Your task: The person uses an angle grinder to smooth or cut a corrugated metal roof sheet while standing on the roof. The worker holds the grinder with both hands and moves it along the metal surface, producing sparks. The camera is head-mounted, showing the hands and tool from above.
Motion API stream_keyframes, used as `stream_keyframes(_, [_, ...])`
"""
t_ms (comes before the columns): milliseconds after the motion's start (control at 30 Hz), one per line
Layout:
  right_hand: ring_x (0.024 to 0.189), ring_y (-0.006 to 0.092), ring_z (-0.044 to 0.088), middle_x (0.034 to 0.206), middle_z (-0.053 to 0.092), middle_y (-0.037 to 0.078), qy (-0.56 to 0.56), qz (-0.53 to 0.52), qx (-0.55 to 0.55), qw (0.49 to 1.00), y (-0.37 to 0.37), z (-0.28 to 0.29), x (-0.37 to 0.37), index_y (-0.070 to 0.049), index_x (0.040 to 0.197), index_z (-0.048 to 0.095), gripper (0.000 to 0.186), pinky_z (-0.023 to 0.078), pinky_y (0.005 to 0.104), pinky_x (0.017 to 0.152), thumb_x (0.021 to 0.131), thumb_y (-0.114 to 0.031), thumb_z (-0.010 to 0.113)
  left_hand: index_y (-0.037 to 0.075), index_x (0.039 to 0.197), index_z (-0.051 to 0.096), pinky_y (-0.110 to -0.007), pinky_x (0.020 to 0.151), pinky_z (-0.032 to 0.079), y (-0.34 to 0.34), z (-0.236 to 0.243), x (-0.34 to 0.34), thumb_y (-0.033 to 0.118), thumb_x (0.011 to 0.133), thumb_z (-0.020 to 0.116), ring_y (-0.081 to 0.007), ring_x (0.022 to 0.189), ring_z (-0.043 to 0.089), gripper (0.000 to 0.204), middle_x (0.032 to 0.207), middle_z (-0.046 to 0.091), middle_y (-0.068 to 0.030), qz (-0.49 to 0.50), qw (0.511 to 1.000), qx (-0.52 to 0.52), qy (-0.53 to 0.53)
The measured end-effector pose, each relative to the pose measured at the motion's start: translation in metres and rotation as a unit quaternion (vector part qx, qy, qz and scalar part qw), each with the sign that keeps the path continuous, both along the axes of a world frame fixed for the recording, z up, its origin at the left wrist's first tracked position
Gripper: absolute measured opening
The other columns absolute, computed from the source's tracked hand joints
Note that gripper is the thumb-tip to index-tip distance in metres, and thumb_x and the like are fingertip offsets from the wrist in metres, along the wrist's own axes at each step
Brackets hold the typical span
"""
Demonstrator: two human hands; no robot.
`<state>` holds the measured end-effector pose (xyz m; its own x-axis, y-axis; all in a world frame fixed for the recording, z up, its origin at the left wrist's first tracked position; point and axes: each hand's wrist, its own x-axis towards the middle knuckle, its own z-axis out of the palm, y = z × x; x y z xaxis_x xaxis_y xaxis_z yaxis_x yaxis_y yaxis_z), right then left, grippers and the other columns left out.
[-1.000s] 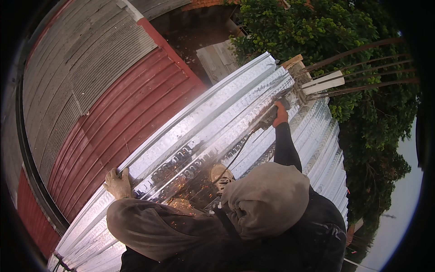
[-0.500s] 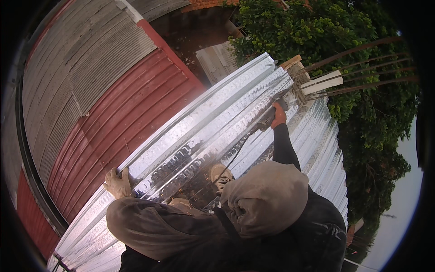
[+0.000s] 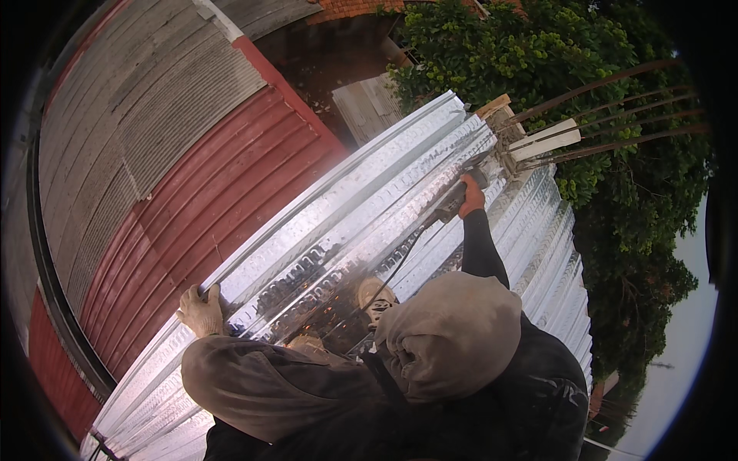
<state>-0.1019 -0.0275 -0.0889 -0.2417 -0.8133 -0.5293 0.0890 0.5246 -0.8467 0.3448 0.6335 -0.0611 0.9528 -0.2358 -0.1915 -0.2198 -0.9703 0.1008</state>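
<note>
My left hand (image 3: 201, 310), in a dusty pale glove, grips the outer edge of a ribbed silvery metal decking sheet (image 3: 323, 207), thumb and fingers apart across the rim. Farther off on the right, my right hand (image 3: 471, 197), orange on its visible side, is closed around an angle grinder (image 3: 450, 206). The grinder lies low over a rib near the sheet's far end; its disc is hard to make out. A dark cord (image 3: 401, 261) trails from it toward me. Orange sparks (image 3: 314, 311) show on the decking between my bent legs.
One shoe (image 3: 376, 300) of mine stands on the decking. At its far end are a concrete stub (image 3: 507, 142), a pale board (image 3: 550, 140) and rusty rebar (image 3: 615, 104) sticking out. A lower red roof (image 3: 223, 184) lies beyond the left edge; a leafy tree (image 3: 515, 58) rises beyond.
The grinder and right hand have barely shifted. More orange sparks show between my legs. My left hand stays on the edge.
</note>
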Motion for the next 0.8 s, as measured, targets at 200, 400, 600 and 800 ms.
stream_keyframes(200, [0.112, 0.0346, 0.067, 0.136, 0.069, 0.014, -0.034, 0.023, 0.011, 0.999, -0.014, 0.003, -0.006, 0.000, 0.140, 0.070, 0.065, 0.052, 0.0553, 0.079, 0.086, -0.025, 0.096, 0.013, 0.139, 0.075, -0.062, 0.128, 0.033, 0.001, -0.006, -0.002, 0.057, 0.096, 0.080, -0.0298, 0.147, 0.058, 0.062, 0.146, 0.072, -0.0076, -0.007, 1.000, -0.011, -0.023])
stream_keyframes(400, [0.111, 0.0324, 0.070, 0.128, 0.073, 0.013, -0.010, -0.008, 0.004, 1.000, 0.007, 0.011, 0.015, -0.001, 0.126, 0.077, 0.053, 0.054, 0.0545, 0.078, 0.083, -0.024, 0.098, 0.012, 0.138, 0.075, -0.062, 0.128, 0.033, 0.007, -0.001, 0.000, 0.057, 0.095, 0.080, -0.0297, 0.147, 0.058, 0.063, 0.146, 0.072, -0.0074, -0.007, 1.000, 0.005, -0.016])
stream_keyframes(600, [0.113, 0.0328, 0.068, 0.131, 0.072, 0.014, 0.000, 0.014, -0.005, 1.000, -0.007, 0.013, 0.000, -0.002, 0.125, 0.078, 0.053, 0.044, 0.0468, 0.077, 0.082, -0.025, 0.098, 0.012, 0.138, 0.076, -0.062, 0.128, 0.033, 0.000, -0.003, 0.000, 0.058, 0.094, 0.081, -0.0291, 0.147, 0.058, 0.064, 0.147, 0.072, -0.0068, 0.000, 1.000, -0.005, 0.000])
stream_keyframes(800, [0.103, 0.0300, 0.070, 0.123, 0.074, 0.011, 0.007, -0.011, 0.002, 1.000, -0.024, 0.000, -0.011, 0.000, 0.121, 0.078, 0.049, 0.044, 0.0477, 0.073, 0.084, -0.027, 0.096, 0.013, 0.140, 0.075, -0.060, 0.130, 0.030, -0.003, -0.006, -0.001, 0.057, 0.095, 0.080, -0.0281, 0.149, 0.056, 0.063, 0.149, 0.071, -0.0059, 0.005, 1.000, -0.007, 0.002])
